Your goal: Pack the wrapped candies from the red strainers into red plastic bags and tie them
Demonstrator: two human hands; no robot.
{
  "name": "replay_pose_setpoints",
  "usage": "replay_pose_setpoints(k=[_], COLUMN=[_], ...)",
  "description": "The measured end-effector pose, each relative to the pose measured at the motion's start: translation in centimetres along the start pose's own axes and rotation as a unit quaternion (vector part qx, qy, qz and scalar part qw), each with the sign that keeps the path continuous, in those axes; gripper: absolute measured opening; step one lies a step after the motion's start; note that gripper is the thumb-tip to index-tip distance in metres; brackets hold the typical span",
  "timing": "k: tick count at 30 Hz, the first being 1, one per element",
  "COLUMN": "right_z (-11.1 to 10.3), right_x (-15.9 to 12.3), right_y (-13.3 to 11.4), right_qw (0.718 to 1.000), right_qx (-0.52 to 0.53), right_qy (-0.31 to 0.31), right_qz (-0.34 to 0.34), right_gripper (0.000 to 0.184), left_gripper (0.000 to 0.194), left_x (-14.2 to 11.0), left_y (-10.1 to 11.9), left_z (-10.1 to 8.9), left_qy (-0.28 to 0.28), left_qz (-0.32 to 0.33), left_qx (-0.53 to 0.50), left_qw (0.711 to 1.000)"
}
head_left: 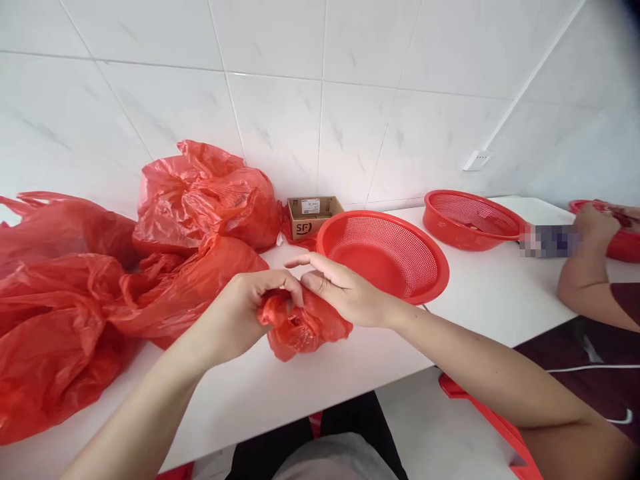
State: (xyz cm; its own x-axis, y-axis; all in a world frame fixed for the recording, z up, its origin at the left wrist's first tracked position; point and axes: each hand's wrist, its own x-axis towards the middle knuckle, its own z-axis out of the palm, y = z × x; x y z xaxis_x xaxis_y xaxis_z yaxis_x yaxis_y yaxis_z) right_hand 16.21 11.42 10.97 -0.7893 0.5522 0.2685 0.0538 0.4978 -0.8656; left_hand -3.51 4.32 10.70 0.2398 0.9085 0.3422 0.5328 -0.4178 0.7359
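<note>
My left hand (250, 303) and my right hand (340, 290) both grip a small crumpled red plastic bag (303, 330) just above the white table (490, 293). The left fingers are curled round the bag's upper left part. The right hand pinches its top, with the index finger stretched toward the left. A red mesh colander (385, 253) stands right behind my right hand.
Large red plastic bags (65, 300) are heaped on the table's left, one full bag (210, 200) by the tiled wall. A small cardboard box (313, 215) sits behind the colander. A second red colander (470, 219) stands further right, where another person's arm (585, 273) rests.
</note>
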Motion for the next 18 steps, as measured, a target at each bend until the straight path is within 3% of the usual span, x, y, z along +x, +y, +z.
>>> replay_pose_setpoints(k=[3, 6, 9, 14, 18], right_z=[0.6, 0.5, -0.2, -2.6, -3.5], right_x=[0.4, 0.4, 0.3, 0.0, -0.3], right_y=[1.5, 1.6, 0.9, -0.3, 0.1], right_qw=[1.000, 0.999, 0.998, 0.979, 0.976], right_qx=[0.023, 0.041, 0.004, -0.170, -0.180], right_qy=[0.011, -0.027, -0.048, 0.090, 0.124], right_qz=[0.004, 0.014, 0.026, -0.061, -0.027], right_gripper=[0.036, 0.037, 0.023, 0.015, 0.014], left_gripper=[0.031, 0.032, 0.035, 0.047, 0.045], left_x=[-0.1, 0.0, -0.1, -1.4, -2.8], left_y=[-0.9, -1.3, -1.6, -3.3, -3.6], left_z=[1.2, 2.0, 2.1, 1.7, 1.2], left_qy=[0.127, 0.205, 0.202, 0.136, 0.153], left_qz=[0.076, 0.141, 0.162, 0.147, 0.130], left_qx=[0.149, 0.192, 0.207, 0.225, 0.234], left_qw=[0.978, 0.949, 0.943, 0.954, 0.951])
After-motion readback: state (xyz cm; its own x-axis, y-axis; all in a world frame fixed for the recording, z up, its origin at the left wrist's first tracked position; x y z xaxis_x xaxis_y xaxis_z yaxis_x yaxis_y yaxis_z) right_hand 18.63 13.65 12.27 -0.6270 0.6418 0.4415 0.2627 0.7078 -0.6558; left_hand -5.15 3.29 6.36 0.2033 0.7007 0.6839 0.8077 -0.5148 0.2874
